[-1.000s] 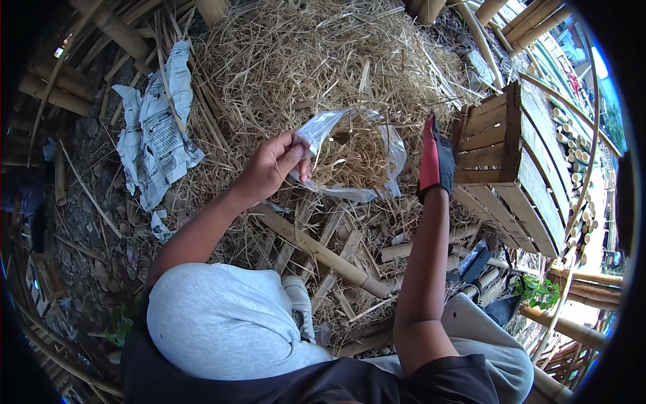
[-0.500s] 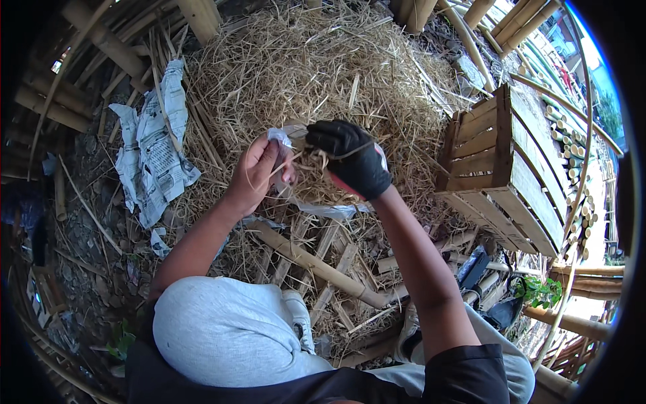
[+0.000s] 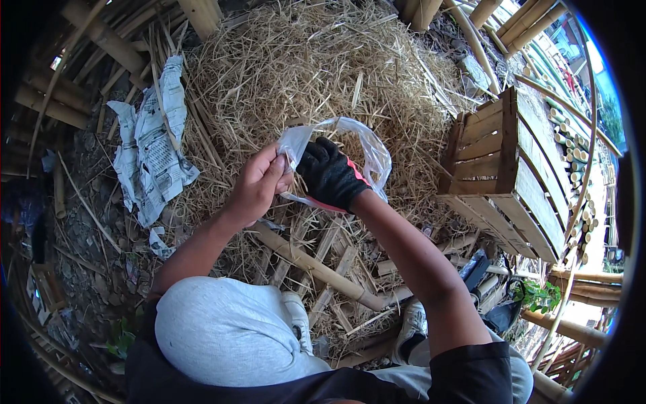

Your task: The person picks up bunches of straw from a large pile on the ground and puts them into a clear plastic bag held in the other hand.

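My left grip (image 3: 259, 183), bare: pinched on rim of clear plastic bag (image 3: 377, 160), 12 o'clock from me | my right grip (image 3: 328, 174), gloved: at bag's mouth, closure I cannot tell | off bag: straw (image 3: 289, 71), 12 o'clock; newspaper (image 3: 153, 138), 9; slatted crate (image 3: 517, 176), 3

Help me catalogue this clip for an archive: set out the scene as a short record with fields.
Left hand: bare, pinching the rim of a clear, thin plastic bag
Right hand: in a black and red glove, within the bag's open mouth; fingertips hidden
Ground ahead: loose heap of dry, pale-brown straw
Left side: crumpled, white printed paper sheet
Right side: slatted, pale wooden crate
Nearer the person: long, tan bamboo pole, lying slantwise
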Tool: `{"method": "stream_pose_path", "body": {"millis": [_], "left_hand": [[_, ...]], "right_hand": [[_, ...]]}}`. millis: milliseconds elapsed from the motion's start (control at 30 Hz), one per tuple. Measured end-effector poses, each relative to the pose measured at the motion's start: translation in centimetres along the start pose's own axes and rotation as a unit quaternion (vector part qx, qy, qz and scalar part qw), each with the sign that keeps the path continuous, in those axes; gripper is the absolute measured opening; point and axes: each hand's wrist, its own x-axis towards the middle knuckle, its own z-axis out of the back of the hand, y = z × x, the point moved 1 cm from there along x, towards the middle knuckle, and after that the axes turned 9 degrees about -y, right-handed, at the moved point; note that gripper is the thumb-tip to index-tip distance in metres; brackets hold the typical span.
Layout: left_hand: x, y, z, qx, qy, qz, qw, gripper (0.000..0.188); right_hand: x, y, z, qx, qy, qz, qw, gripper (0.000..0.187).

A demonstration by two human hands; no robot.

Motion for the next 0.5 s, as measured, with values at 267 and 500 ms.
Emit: {"method": "stream_pose_path", "body": {"millis": [267,500], "left_hand": [[-3.2,0.5,-3.8,0.099,0.102,0.054,0.988,0.015],[-0.7,0.1,-0.9,-0.002,-0.055,0.028,0.998,0.021]], "right_hand": [[-3.0,-2.2,-10.4,0.566,0.000,-0.466,0.680,0.038],[-0.7,-1.7,-3.7,0.078,0.139,-0.092,0.983,0.043]]}}
